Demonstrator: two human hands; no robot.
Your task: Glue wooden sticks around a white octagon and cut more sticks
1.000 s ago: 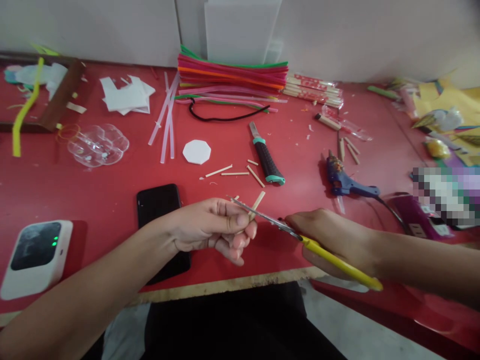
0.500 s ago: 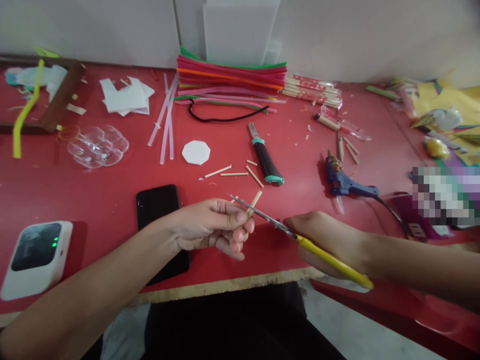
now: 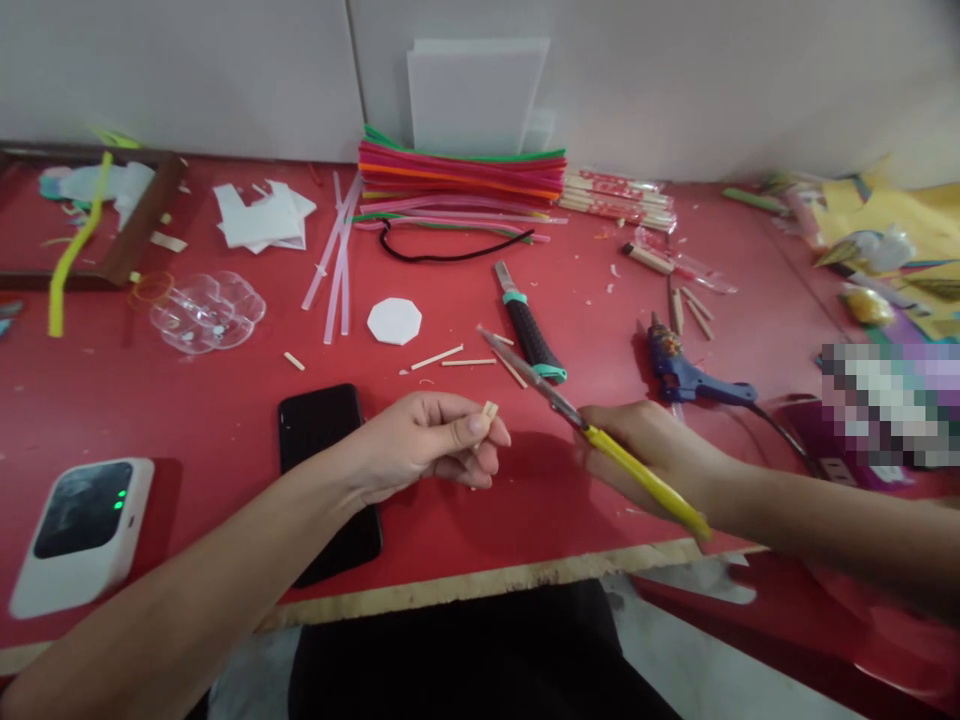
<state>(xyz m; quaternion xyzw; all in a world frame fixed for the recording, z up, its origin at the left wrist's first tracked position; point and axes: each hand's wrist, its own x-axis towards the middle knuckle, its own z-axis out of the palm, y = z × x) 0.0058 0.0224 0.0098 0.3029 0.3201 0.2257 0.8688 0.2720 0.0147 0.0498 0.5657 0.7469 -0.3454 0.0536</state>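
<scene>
My left hand (image 3: 442,440) pinches a short, pale piece of wooden stick (image 3: 489,410) between thumb and fingers; only its end shows. Yellow-handled scissors (image 3: 637,480) are in my right hand (image 3: 652,445), their blades together and pointing up and left, apart from the stick. Cut lengths of thin stick (image 3: 469,362) lie on the red table beyond my hands, and another short cut piece (image 3: 294,361) rests farther left. Close to the blades lies a knife (image 3: 532,325) with a black and teal handle.
Under my left forearm is a black phone (image 3: 322,425); a white device (image 3: 82,535) stands left of it. To the right lies a blue glue gun (image 3: 694,375) with its cord. Pipe cleaners (image 3: 461,180), wrapped chopsticks (image 3: 619,200) and a white octagon (image 3: 394,321) are farther back.
The stick's long projecting end is gone from my left fingers, and a short piece has appeared on the table above the phone. The scissors have come away from the stick.
</scene>
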